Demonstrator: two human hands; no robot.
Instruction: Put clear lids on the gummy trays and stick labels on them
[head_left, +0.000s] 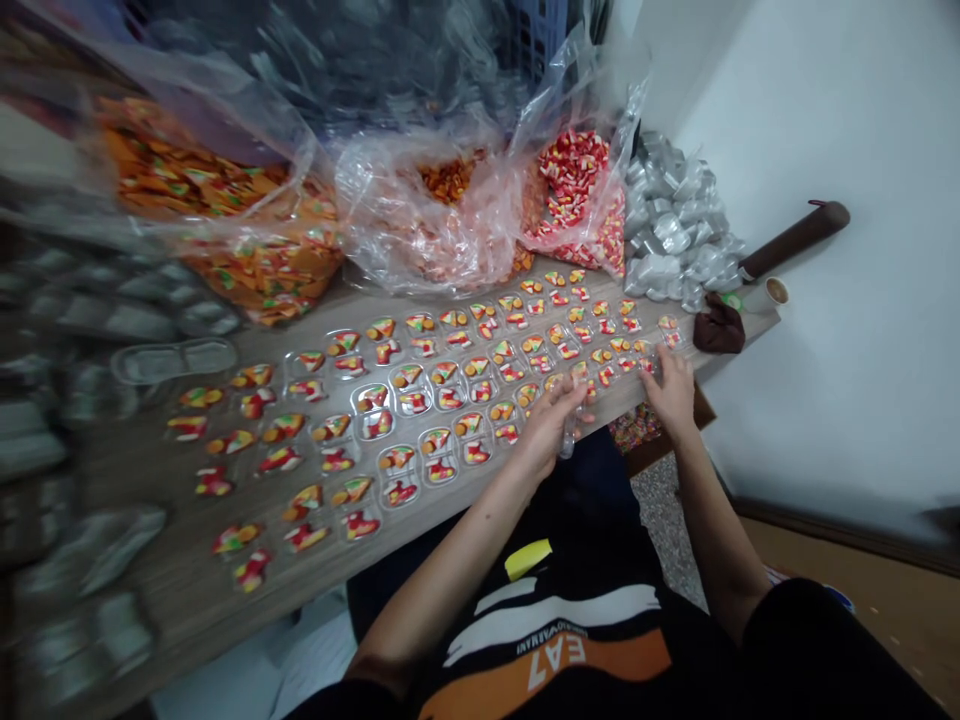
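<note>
Rows of small clear plastic trays (420,400) lie on a wooden table (150,570), each holding colourful gummy candies. My left hand (551,420) rests at the table's near edge, fingers curled on a clear tray that holds candy. My right hand (670,385) lies flat further right, fingertips touching the trays at the end of the rows. Whether the right hand grips anything is unclear.
Large clear bags of candy stand at the back: orange pieces (217,215), a middle bag (442,215), red-white pieces (577,195). A heap of empty silvery trays (675,230) sits at the right end, beside a dark roll (795,238), a paper cup (772,293) and a brown cloth (718,328). Blurred empty trays (112,320) lie left.
</note>
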